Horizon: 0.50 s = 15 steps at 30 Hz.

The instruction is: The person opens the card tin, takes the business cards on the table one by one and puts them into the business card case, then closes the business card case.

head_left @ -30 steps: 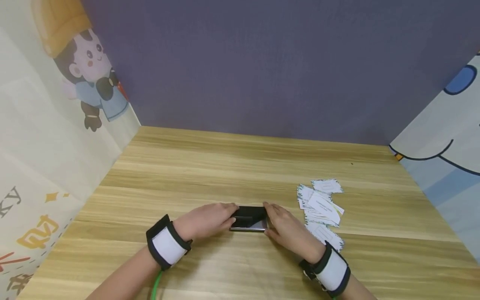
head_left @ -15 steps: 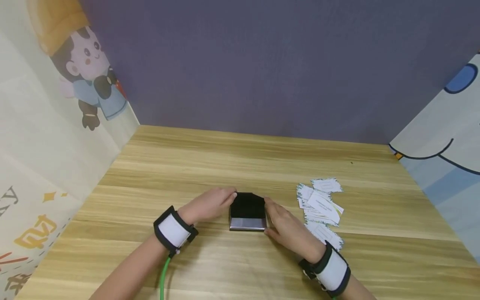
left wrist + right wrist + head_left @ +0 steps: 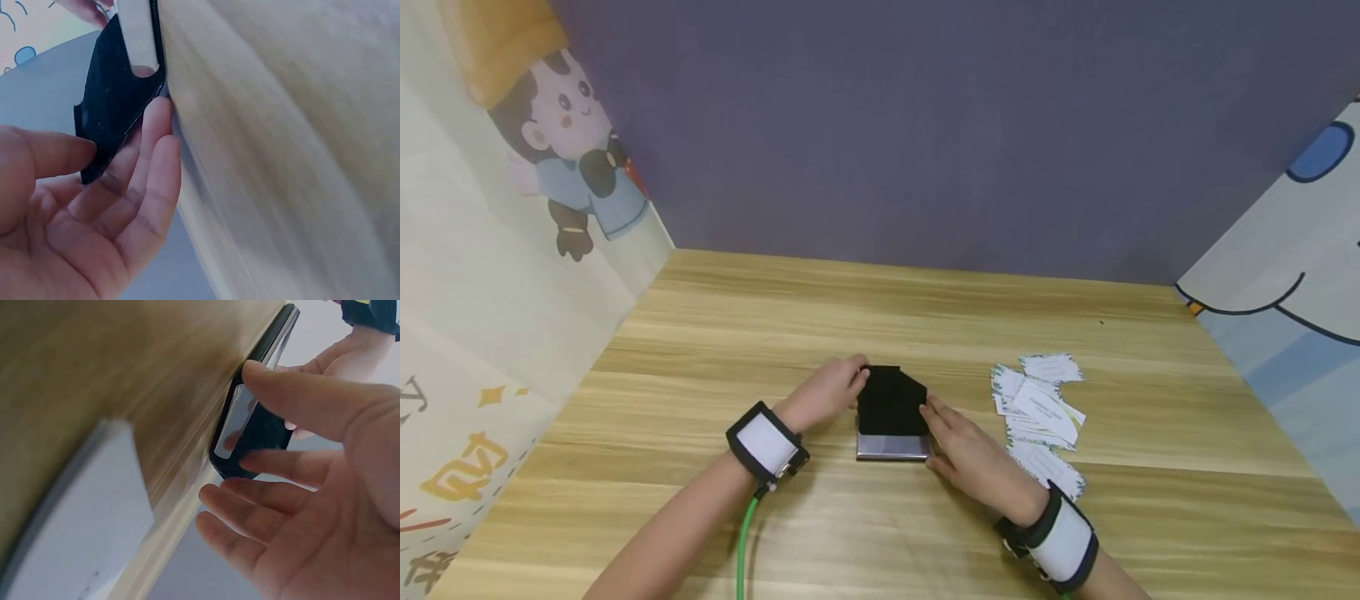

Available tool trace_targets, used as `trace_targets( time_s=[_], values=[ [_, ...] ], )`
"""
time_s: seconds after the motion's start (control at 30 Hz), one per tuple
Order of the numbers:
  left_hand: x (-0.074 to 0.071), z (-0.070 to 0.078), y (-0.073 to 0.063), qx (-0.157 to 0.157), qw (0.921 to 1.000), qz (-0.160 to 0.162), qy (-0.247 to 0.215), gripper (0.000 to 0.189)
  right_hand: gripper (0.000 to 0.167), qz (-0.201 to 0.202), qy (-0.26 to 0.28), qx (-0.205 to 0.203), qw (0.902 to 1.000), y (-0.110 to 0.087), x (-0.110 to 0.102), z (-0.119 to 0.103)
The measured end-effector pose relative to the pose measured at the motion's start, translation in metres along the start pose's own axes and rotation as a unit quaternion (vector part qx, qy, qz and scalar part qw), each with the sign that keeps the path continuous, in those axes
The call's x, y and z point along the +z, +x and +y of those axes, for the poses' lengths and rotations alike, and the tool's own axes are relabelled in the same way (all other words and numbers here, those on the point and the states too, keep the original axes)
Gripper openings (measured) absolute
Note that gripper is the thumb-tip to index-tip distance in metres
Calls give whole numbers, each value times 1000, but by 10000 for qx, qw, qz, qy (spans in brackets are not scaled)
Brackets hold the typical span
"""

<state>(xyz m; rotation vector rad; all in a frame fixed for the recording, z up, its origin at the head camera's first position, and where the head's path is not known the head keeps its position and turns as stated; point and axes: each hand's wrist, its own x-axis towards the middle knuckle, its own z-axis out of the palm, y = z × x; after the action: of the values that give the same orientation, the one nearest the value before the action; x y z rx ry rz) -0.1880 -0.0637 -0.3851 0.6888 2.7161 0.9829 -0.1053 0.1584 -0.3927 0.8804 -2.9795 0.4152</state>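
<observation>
A black and silver card case [image 3: 892, 447] lies on the wooden table, its black flap [image 3: 891, 402] raised and pointing away from me. My left hand [image 3: 823, 393] pinches the flap's far left corner; in the left wrist view its thumb lies on one face and the fingers sit behind. At the case's right end is my right hand [image 3: 973, 454], thumb on the near corner and index finger against the side of the flap. The right wrist view has the case [image 3: 269, 431] between that thumb and index finger, other fingers extended. The inside of the case is not visible.
To the right of the case, several white printed cards [image 3: 1041, 408] lie in a loose overlapping pile, close to the right hand. A dark blue-grey panel [image 3: 925, 142] rises behind the wooden table [image 3: 775, 317]. A green cable [image 3: 745, 542] trails from the left wrist strap.
My left hand has lifted the black flap and swung it away from me, moving up and back from the case's left end. My right hand has stayed almost still at the right end.
</observation>
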Motion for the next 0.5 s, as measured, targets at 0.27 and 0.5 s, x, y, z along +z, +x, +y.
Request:
trace_targets(
  time_s=[0.27,0.5],
  values=[
    [1,2,2,-61,9996,62,284,43,42,1,-164,-26,9999,0,0,-3],
    [0,5,-8,-130,9962,-363,783,72,42,-30,-122,-16,9999,0,-1,-3]
  ],
)
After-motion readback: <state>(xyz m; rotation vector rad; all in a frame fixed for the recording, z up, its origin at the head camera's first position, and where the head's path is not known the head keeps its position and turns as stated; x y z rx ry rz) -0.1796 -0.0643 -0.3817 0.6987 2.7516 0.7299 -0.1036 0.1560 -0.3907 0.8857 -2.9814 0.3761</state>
